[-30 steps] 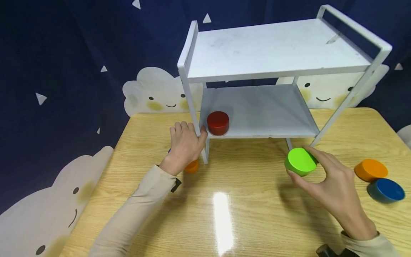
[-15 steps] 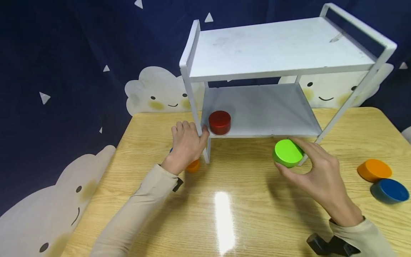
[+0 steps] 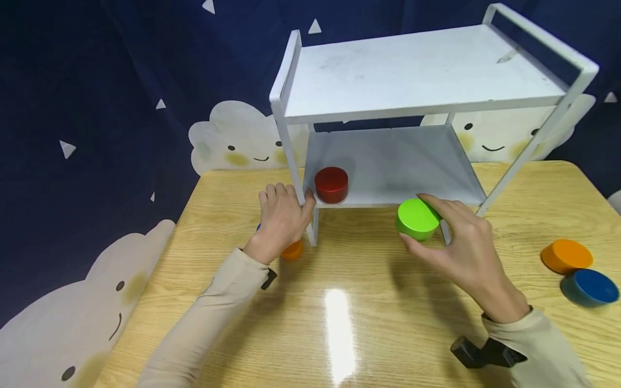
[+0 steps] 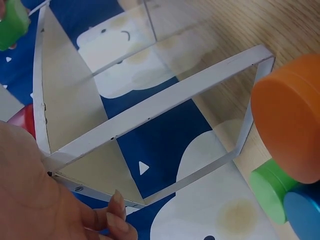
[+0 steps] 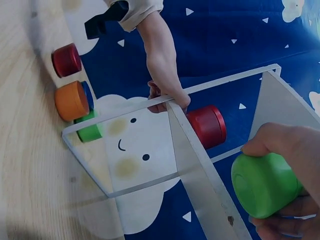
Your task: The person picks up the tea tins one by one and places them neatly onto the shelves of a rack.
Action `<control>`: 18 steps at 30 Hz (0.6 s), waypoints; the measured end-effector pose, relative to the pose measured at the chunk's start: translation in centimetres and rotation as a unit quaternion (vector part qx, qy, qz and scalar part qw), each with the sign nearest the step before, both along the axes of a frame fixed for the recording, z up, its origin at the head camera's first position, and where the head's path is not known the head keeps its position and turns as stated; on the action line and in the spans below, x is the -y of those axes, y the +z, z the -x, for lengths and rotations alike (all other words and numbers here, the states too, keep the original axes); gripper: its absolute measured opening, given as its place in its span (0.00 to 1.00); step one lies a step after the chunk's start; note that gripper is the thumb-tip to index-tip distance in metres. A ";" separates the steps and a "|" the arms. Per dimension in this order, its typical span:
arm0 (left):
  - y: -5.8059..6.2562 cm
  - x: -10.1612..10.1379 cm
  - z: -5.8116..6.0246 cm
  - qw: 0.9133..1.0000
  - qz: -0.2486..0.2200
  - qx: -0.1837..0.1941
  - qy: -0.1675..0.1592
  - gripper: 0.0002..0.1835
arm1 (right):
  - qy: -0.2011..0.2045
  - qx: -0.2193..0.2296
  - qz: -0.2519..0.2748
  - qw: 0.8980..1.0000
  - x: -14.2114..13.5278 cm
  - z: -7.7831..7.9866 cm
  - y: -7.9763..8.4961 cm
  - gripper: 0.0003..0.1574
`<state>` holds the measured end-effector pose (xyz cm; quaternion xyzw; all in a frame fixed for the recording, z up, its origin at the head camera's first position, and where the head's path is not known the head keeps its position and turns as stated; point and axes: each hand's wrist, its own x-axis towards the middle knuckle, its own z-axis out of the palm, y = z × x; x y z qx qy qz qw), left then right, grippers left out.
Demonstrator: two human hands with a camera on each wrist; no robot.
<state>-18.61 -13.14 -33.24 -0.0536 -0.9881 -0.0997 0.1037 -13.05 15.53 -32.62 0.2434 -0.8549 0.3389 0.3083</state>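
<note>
My left hand (image 3: 283, 215) grips the front left post of a white two-tier rack (image 3: 417, 78), its thumb at the lower shelf. Just beside that thumb a dark red round tub (image 3: 332, 186) sits on the lower shelf's left end. My right hand (image 3: 466, 250) pinches a bright green round tub (image 3: 417, 218) between thumb and fingers. In the head view the green tub overlaps the lower shelf's front edge. The right wrist view shows its rounded underside (image 5: 260, 185), with the fingers around its side.
An orange tub (image 3: 566, 256) and a blue tub (image 3: 589, 288) stand on the wooden table (image 3: 388, 334) at right. Left of the rack, partly behind my left hand, are another orange tub (image 5: 71, 101), a green tub (image 5: 90, 130) and a red tub (image 5: 67, 60).
My right hand has carried the green tub leftward and away from me, up to the lower shelf's front edge. My left hand has stayed on the rack post.
</note>
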 end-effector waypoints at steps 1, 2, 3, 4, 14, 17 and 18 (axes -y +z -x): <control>0.0 0.0 0.0 1.000 0.001 -0.001 0.000 0.27 | 0.002 0.001 0.001 1.000 0.1 0.0 0.1 0.39; 0.0 0.0 0.0 1.000 0.003 -0.002 -0.001 0.27 | 0.003 0.000 0.001 1.000 0.1 0.1 0.1 0.39; 0.0 0.0 0.0 1.000 0.005 -0.002 -0.001 0.27 | 0.004 -0.001 0.000 1.000 0.2 0.1 0.1 0.39; 0.0 0.0 0.0 1.000 0.006 -0.002 -0.001 0.27 | 0.005 -0.002 0.000 1.000 0.2 0.1 0.2 0.39; 0.0 0.0 0.0 1.000 0.010 0.005 0.002 0.27 | 0.014 -0.010 0.001 1.000 0.8 0.9 0.3 0.37; 0.0 0.0 0.0 1.000 0.011 0.008 0.003 0.27 | 0.012 -0.012 0.002 1.000 0.9 1.2 0.3 0.36; -0.1 0.0 0.0 1.000 0.012 0.009 0.002 0.27 | 0.011 -0.011 0.002 1.000 0.9 1.3 0.4 0.36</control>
